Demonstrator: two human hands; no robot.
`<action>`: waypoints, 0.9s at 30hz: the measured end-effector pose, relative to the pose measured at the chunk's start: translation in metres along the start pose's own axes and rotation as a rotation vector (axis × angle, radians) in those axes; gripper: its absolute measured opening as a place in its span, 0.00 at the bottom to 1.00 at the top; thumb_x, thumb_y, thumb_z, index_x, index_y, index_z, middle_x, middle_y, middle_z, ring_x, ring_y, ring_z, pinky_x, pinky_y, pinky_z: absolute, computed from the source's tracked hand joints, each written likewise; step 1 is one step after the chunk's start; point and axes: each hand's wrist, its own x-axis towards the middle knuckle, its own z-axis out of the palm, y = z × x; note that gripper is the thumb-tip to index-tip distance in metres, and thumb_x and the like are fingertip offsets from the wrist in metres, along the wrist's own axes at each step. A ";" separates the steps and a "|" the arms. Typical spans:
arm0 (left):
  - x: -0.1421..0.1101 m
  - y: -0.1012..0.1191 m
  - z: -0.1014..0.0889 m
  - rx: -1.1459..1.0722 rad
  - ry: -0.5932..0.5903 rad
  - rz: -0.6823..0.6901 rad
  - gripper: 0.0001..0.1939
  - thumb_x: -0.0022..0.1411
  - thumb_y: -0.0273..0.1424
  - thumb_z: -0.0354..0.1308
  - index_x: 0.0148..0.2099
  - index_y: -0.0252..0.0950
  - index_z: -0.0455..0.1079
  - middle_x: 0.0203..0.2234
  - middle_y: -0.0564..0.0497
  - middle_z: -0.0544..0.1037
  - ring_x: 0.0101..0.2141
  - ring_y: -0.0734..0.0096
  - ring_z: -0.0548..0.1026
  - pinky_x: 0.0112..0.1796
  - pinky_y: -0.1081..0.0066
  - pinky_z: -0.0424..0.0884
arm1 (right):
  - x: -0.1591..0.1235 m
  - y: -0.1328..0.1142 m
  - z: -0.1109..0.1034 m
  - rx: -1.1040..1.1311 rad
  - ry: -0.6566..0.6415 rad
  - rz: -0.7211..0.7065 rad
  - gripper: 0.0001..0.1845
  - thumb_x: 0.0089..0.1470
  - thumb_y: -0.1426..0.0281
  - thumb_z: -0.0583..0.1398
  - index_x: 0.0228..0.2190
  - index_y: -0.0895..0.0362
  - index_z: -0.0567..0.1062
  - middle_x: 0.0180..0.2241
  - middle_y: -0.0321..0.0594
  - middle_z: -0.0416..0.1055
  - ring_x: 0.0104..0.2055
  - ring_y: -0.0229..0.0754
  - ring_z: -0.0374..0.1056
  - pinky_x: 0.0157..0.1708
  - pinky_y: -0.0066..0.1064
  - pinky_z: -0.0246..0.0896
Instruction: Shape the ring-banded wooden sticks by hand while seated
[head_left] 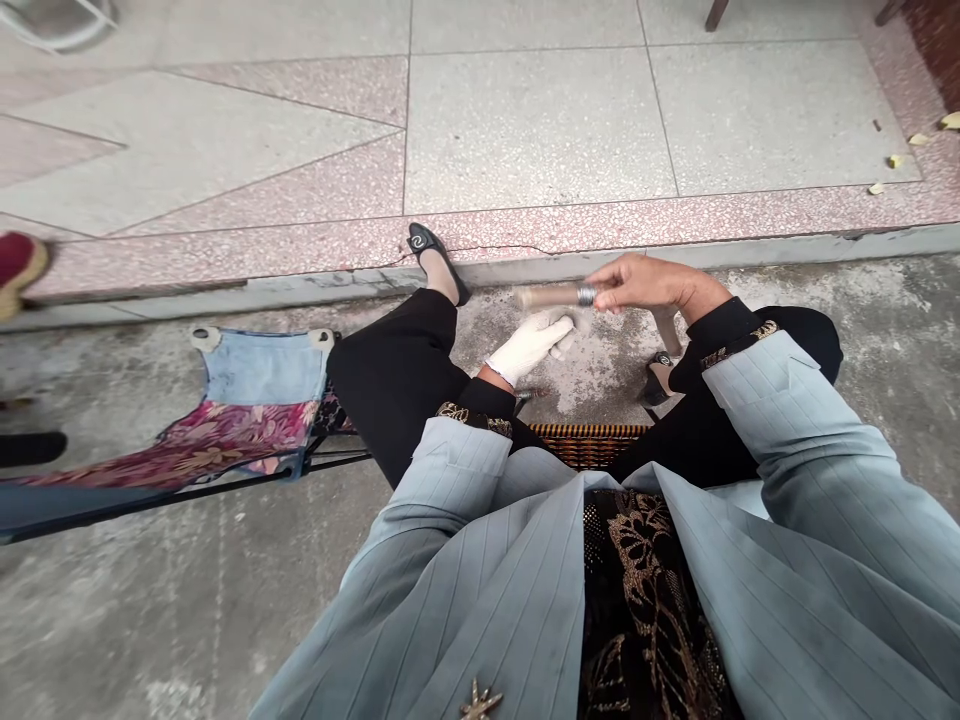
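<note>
My left hand [527, 346], in a white knitted glove, is closed with thumb and fingers together. Whatever sits at its fingertips is too blurred to name. Just above and to the right, my bare right hand [639, 283] grips one end of a light wooden handle [551, 296], which points left over the gloved hand. Silvery wire [586, 296] is wound round that handle near my fingers. Below my right palm shows a blurred tan piece [666, 328]; I cannot tell whether it belongs to the tool. Both hands are apart, above the concrete between my knees.
A woven seat [589, 445] is under me. To the left stands a folding chair with blue and floral cloth [255, 400]. A raised tiled step [540, 130] runs in front, my left shoe [431, 245] against its edge. A red shoe [21, 265] is at far left.
</note>
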 end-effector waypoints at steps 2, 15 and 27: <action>-0.002 0.002 0.007 -0.088 -0.033 0.008 0.22 0.67 0.48 0.52 0.45 0.33 0.71 0.20 0.57 0.62 0.19 0.80 0.59 0.23 0.76 0.62 | 0.003 0.001 -0.002 0.067 0.210 0.006 0.13 0.54 0.63 0.64 0.39 0.58 0.78 0.28 0.37 0.72 0.28 0.36 0.64 0.30 0.29 0.63; -0.004 0.013 0.008 0.729 -0.092 0.075 0.19 0.68 0.39 0.47 0.41 0.34 0.75 0.33 0.50 0.77 0.34 0.69 0.72 0.39 0.69 0.67 | 0.016 0.008 0.016 -0.809 -0.127 0.385 0.11 0.53 0.69 0.64 0.38 0.60 0.81 0.35 0.48 0.76 0.34 0.46 0.69 0.31 0.34 0.55; -0.001 0.003 0.004 0.320 0.039 0.044 0.21 0.69 0.45 0.47 0.43 0.33 0.71 0.23 0.53 0.69 0.22 0.76 0.65 0.25 0.75 0.63 | 0.000 -0.001 -0.004 0.084 0.247 0.038 0.13 0.54 0.64 0.65 0.40 0.59 0.79 0.28 0.38 0.73 0.28 0.35 0.64 0.30 0.29 0.63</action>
